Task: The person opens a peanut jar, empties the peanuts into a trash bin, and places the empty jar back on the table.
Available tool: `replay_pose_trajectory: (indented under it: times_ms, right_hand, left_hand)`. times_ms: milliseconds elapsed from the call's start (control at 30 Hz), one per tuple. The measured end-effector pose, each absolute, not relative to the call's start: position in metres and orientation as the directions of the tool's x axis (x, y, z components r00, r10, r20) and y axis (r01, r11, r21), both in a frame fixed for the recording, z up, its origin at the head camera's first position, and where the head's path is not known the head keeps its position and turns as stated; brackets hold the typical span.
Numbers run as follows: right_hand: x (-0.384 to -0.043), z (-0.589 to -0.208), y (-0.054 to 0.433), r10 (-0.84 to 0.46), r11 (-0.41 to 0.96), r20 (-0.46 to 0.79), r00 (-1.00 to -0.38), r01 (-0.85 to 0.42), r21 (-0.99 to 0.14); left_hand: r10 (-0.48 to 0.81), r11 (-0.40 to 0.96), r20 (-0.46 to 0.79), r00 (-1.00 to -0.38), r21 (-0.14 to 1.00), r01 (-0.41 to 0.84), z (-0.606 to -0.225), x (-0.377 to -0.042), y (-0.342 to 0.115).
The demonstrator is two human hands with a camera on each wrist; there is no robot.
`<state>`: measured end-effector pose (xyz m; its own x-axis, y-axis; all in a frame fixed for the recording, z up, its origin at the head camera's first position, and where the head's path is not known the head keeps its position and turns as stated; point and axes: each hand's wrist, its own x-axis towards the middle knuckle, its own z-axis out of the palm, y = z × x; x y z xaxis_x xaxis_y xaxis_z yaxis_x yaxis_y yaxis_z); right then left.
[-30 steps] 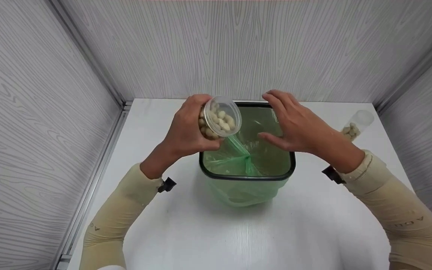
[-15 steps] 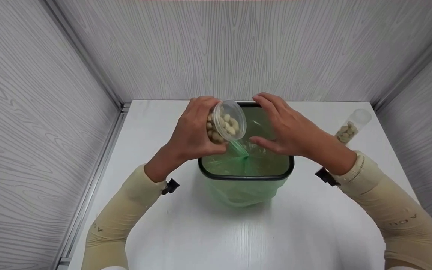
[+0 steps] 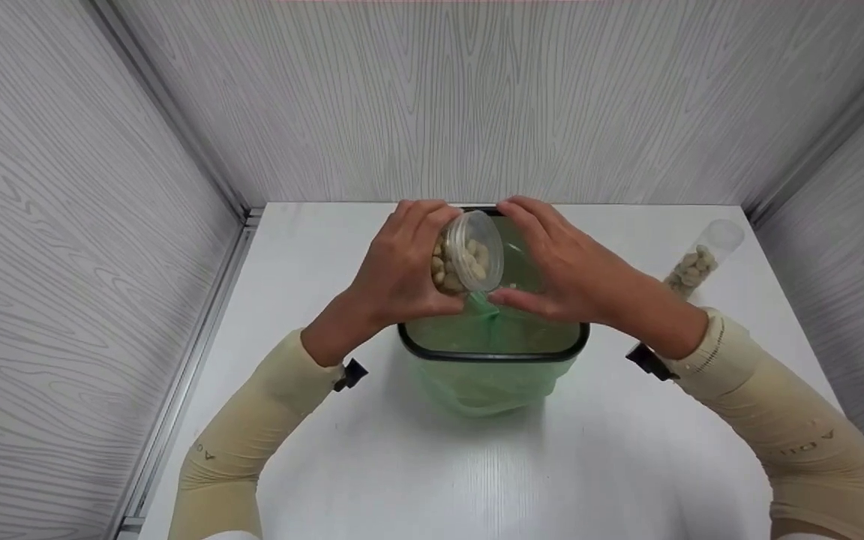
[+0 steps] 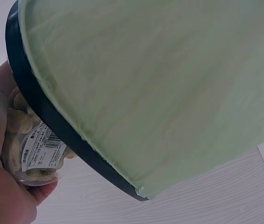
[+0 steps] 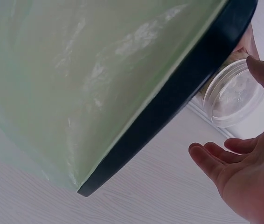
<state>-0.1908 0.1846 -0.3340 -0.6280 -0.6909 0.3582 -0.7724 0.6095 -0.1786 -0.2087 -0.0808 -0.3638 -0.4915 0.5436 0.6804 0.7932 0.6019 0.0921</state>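
Note:
My left hand (image 3: 406, 262) grips a clear plastic jar (image 3: 450, 268) of what look like peanuts in their shells, tilted so its transparent lid (image 3: 486, 251) points right. A white printed label (image 4: 43, 147) with a barcode shows on the jar in the left wrist view. Beneath both hands stands a bin (image 3: 488, 357) with a black rim and a green bag liner (image 3: 492, 386). My right hand (image 3: 571, 266) faces the lid, thumb and fingers spread. The right wrist view shows its thumb close to the lid's edge; whether it touches I cannot tell.
At the right of the white table (image 3: 477, 480) is a second clear container (image 3: 706, 259) with similar nuts, partly hidden behind my right forearm. Grey wood-patterned panels (image 3: 432, 97) enclose the table at the back and sides.
My left hand has carried the jar rightward and slightly down over the bin. My right hand has moved left and slightly down, narrowing the gap to the lid.

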Motion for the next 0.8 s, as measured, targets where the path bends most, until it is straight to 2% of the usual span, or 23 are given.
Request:
replay_pose_trajectory:
  times_ms: [400, 667, 800]
  right_hand:
    - [-0.186, -0.334, 0.176, -0.676, 0.598, 0.354, -0.647, -0.762, -0.25]
    - [-0.186, -0.335, 0.171, -0.667, 0.559, 0.311, -0.677, -0.731, -0.392]
    - [-0.185, -0.334, 0.169, -0.657, 0.561, 0.306, -0.689, -0.718, -0.413]
  left_hand:
    - [0.555, 0.619, 0.714, -0.427, -0.011, 0.785, -0.366, -0.208, -0.076]
    - [0.542, 0.628, 0.744, -0.392, -0.049, 0.777, -0.369, -0.209, -0.073]
    - [0.542, 0.63, 0.756, -0.367, -0.076, 0.773, -0.37, -0.208, -0.072]
